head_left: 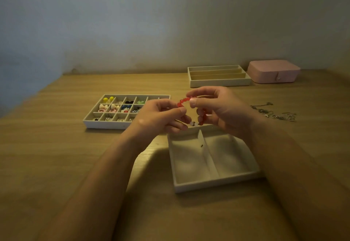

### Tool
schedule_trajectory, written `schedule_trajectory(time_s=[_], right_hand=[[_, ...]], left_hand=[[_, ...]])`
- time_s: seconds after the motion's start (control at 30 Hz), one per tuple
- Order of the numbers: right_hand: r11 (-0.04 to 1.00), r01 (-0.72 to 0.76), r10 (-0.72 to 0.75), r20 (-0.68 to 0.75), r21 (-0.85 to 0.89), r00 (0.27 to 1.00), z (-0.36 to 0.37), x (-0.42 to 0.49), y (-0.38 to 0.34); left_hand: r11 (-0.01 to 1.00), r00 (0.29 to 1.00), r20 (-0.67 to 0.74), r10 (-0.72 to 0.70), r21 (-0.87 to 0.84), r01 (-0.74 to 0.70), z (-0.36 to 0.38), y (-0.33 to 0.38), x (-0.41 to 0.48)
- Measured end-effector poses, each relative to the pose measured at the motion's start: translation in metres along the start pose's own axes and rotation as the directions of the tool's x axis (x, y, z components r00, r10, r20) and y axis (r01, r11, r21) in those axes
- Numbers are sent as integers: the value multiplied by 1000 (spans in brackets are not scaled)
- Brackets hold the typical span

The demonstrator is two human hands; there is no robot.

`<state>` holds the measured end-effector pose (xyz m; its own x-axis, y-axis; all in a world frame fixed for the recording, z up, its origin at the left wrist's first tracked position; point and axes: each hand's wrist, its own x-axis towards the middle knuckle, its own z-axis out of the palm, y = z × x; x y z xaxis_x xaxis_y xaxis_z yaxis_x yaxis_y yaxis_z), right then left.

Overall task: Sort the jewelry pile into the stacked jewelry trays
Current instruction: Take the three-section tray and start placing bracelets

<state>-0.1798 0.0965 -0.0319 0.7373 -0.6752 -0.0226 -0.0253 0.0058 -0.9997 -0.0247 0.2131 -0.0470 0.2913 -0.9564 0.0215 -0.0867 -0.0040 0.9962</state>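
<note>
At the left of the table [56,155] lies a shallow cream grid tray [106,122]. Its small compartments hold yellow, pink, red, dark and green pieces, too small to tell apart further. Just right of it the left hand [161,115] hangs above the table, partly covering the grid tray's right end. Its fingers [178,111] are curled, with the thumb pressed toward them, pinching the lower left part of a red bead bracelet [182,102].

The bracelet hangs in the air between both hands, above the far edge of a two-compartment tray [216,184]. Both halves of that tray show bare lining, apart from a tiny dark speck by the divider. The right hand [221,111] pinches the bracelet's upper part between thumb and forefinger, the other fingers curled behind the beads.

Further back stands a tray with long slots [219,84]. To the right a tangle of silver chains [274,112] lies on the table, well apart from the trays. A closed pink jewelry case [273,71] sits behind them near the wall.
</note>
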Motion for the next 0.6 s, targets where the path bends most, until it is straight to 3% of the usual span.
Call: schedule_trajectory(time_s=[0.13, 0.33, 0.47, 0.6], right_hand=[[998, -60, 60, 11, -10, 998, 0, -3, 5], [994, -35, 44, 89, -99, 995, 4, -6, 7], [978, -10, 33, 106, -209, 994, 4, -6, 7], [944, -58, 123, 183, -326, 975, 0, -7, 4]], left_hand=[[998, 999, -44, -1, 67, 4, -7, -5, -4], [989, 996, -83, 37, 145, -25, -9, -2, -8], [979, 999, -50, 16, 205, -5, -11, 0, -8], [955, 999, 17, -33, 297, 27, -13, -1, -7]])
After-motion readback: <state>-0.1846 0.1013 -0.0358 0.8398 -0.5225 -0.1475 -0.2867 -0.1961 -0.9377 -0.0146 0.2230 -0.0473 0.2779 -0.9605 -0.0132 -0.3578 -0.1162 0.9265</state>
